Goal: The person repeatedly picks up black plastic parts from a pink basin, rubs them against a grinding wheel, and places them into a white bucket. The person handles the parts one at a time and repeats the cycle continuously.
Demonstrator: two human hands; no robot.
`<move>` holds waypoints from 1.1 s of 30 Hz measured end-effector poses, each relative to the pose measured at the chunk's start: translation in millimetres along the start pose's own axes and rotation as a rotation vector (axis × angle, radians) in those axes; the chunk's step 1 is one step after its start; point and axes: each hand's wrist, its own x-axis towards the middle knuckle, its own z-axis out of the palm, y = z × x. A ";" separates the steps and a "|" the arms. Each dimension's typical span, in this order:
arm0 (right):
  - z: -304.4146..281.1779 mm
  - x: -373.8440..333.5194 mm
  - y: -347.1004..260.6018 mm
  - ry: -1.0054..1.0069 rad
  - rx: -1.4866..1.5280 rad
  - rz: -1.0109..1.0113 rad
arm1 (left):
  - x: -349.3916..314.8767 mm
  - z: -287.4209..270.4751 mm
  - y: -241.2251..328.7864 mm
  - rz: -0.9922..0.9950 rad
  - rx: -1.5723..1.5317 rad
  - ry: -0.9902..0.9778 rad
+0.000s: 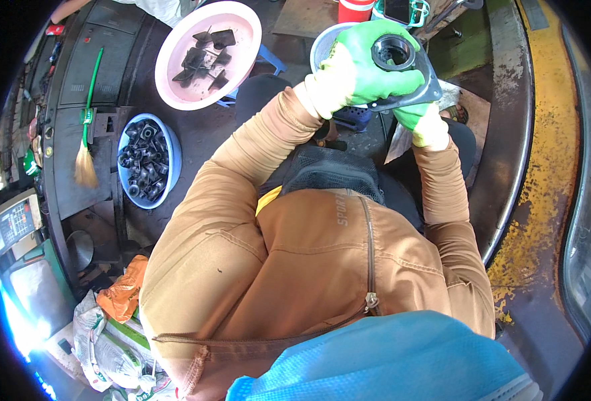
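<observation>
Both hands gloved in green, raised at the far side of the wearer's lap, both grasping one black part: flat plate, round collar with a hole through it. Left hand wraps the part from the left, fingers over the plate beside the collar. Right hand holds it from the near side, under the plate's edge; its fingertips are hidden.

Sleeves of a brown jacket reach up to both gloves. Just behind the left hand, a pale basin, mostly covered; beyond it, a red container.

Far left of the hands: pink basin, a few dark thin pieces scattered inside, blue stool beside and below it. Nearer and farther left, blue basin heaped with black pieces. Left again, a broom, green handle, straw bristles.

Near left: orange bag on pale sacks. Right side: metal edge, yellow paint worn and flaking.
</observation>
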 end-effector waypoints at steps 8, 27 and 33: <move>6.5 -6.4 0.2 -0.119 0.256 0.047 | 4.1 -23.8 -0.1 -0.061 -0.116 -0.323; 24.0 13.4 8.0 0.292 -0.119 -0.142 | -0.4 19.8 -16.4 0.148 -0.136 0.178; 15.1 10.5 -16.7 0.157 -0.159 -0.122 | 0.5 10.9 -12.7 0.173 -0.072 0.098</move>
